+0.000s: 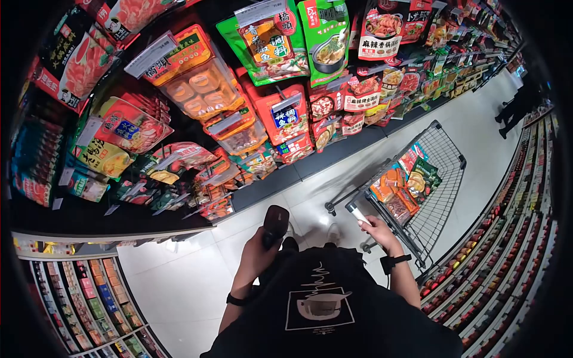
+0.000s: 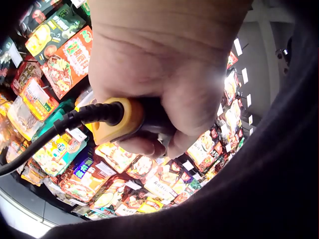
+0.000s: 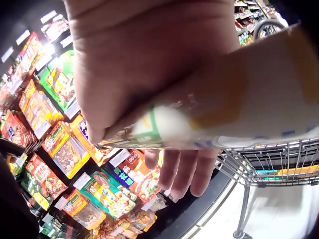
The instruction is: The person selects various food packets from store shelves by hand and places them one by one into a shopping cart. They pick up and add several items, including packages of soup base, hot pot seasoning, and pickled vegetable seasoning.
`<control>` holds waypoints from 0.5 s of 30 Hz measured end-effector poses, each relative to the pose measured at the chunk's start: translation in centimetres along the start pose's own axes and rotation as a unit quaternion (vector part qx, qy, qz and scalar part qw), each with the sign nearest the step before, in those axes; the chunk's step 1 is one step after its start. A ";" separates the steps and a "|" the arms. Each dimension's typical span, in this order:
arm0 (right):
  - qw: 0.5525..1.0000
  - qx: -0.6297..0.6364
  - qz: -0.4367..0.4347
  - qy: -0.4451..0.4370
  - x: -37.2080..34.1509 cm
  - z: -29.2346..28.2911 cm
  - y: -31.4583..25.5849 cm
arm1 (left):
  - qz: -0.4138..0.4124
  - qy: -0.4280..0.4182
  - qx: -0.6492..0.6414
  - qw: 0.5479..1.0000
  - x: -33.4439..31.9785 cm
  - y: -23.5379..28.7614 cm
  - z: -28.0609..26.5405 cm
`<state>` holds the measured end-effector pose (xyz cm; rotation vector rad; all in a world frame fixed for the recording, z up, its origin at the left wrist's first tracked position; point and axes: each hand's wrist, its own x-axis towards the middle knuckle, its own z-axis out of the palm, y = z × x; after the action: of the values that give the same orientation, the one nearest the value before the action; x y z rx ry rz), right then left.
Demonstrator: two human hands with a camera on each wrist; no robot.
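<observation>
In the head view my left hand [image 1: 253, 258] grips a black handheld device [image 1: 276, 224] at hip height, left of my body. The left wrist view shows the hand [image 2: 154, 64] curled round that device, with a yellow collar [image 2: 119, 122] and a black cable [image 2: 40, 139] coming off it. My right hand [image 1: 382, 232] holds the white handle [image 1: 359, 213] of a shopping cart [image 1: 444, 179]. Up close, the right hand [image 3: 144, 64] lies over the printed handle [image 3: 219, 107], its fingertips showing beneath. Orange packets [image 1: 394, 191] and a dark green packet [image 1: 424, 177] lie in the cart.
Shelves of hanging seasoning packets [image 1: 280, 116] run along the front, with price tags. Jar-filled shelves [image 1: 495, 256] curve along the right, and boxed goods [image 1: 98, 292] stand at the lower left. A person in dark clothes [image 1: 518, 110] is farther down the tiled aisle [image 1: 179, 280].
</observation>
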<state>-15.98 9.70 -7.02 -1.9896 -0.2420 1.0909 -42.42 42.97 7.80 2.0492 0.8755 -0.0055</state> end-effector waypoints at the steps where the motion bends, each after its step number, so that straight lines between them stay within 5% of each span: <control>1: 1.000 -0.019 0.005 0.001 -0.2 0.0 -0.1 | -0.005 0.000 -0.007 1.000 0.0 0.0 -0.1; 15: 0.931 -0.362 -0.022 0.036 -1.8 0.4 -4.4 | -0.007 0.012 -0.076 0.997 1.6 -3.5 -3.2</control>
<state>-16.43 11.78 -2.72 -2.6451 -0.7322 0.9741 -44.27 47.51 6.75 1.9057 0.8770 0.0753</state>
